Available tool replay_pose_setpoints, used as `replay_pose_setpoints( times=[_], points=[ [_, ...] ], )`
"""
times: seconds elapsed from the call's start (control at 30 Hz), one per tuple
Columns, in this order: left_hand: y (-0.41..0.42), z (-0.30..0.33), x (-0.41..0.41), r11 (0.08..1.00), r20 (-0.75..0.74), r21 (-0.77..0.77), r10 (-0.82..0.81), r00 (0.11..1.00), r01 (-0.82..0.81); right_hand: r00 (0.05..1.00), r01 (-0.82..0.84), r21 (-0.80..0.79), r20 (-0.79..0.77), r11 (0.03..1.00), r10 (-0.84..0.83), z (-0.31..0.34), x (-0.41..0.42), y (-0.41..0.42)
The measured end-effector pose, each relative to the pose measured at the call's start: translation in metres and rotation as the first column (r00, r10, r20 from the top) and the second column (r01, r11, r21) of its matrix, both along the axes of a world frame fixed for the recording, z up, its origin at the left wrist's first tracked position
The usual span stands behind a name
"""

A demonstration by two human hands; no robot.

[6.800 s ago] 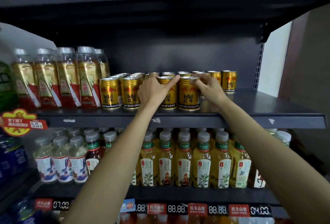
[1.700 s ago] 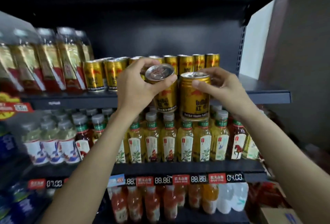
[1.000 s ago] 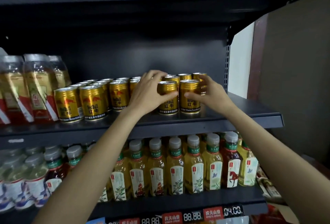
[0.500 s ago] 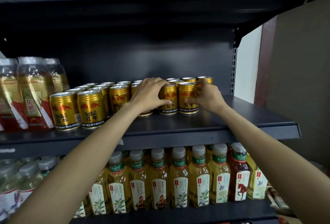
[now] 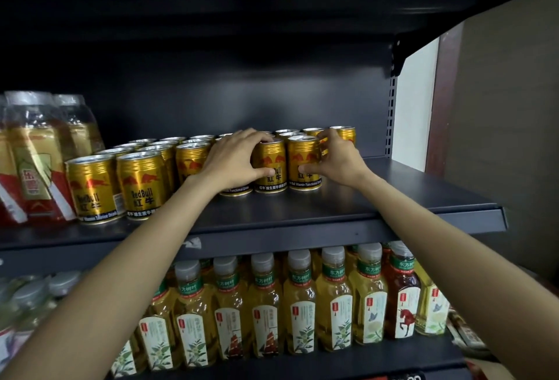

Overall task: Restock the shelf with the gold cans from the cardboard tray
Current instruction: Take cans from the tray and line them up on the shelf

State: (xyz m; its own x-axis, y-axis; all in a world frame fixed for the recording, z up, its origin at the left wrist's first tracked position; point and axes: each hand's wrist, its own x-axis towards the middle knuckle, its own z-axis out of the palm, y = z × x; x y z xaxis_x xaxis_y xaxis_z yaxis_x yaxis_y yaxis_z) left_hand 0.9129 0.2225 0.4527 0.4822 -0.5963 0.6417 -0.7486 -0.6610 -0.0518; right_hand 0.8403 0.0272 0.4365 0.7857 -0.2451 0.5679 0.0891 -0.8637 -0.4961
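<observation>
Several gold cans stand in rows on the dark shelf [image 5: 408, 198]. My left hand [image 5: 234, 160] wraps one gold can [image 5: 269, 168] standing upright on the shelf, thumb on its front, fingers over its top. Right beside it stands a second gold can [image 5: 304, 164], held by my right hand [image 5: 340, 158] with the thumb on the label and the fingers behind. Both cans sit at the front of the right-hand rows. Two more gold cans [image 5: 115, 186] stand at the shelf's front left. The cardboard tray is out of view.
Tall gold-and-red bottles [image 5: 33, 161] fill the shelf's left end. The shelf below holds a row of yellow tea bottles [image 5: 299, 304] and a red tea bottle [image 5: 403, 295]. A bare strip of shelf lies right of the cans. A brown wall [image 5: 508, 107] stands at right.
Both hands carried two gold cans up to the shelf, set them down and slid them back against the rows. They have stayed closed on the cans for the last half second.
</observation>
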Motion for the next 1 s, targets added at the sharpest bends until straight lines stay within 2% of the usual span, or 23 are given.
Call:
replay_pose_setpoints(
  times=[0.23,0.47,0.57,0.7,0.8,0.9,1.0],
  points=[
    [0.001,-0.002,-0.003,1.0,-0.01,-0.009,0.013,1.0,-0.013,0.998,-0.063,0.006,-0.007,0.998,0.063,-0.005,-0.001,-0.004],
    [0.001,-0.001,-0.01,0.995,0.017,0.073,0.061,0.998,-0.062,0.995,-0.068,0.0,-0.068,0.998,0.068,-0.003,-0.001,-0.002],
    [0.003,-0.005,-0.022,0.995,0.025,0.084,0.053,0.998,-0.055,0.999,-0.051,-0.006,0.001,0.999,0.051,-0.003,-0.018,0.001],
    [0.012,-0.015,-0.071,0.989,0.13,-0.136,-0.035,0.991,0.052,0.936,-0.12,-0.012,0.331,0.993,0.117,-0.016,-0.068,0.019],
    [0.025,-0.033,-0.113,0.91,0.251,-0.348,-0.143,0.958,0.227,0.844,-0.154,-0.039,0.514,0.987,0.152,-0.036,-0.111,0.038],
    [0.041,-0.068,-0.15,0.817,0.262,-0.469,-0.234,0.936,0.335,0.793,-0.154,-0.056,0.588,0.986,0.157,-0.067,-0.152,0.057],
    [0.06,-0.115,-0.184,0.794,0.123,-0.526,-0.284,0.951,0.305,0.811,-0.153,-0.104,0.555,0.983,0.185,-0.111,-0.182,0.071]
  ],
)
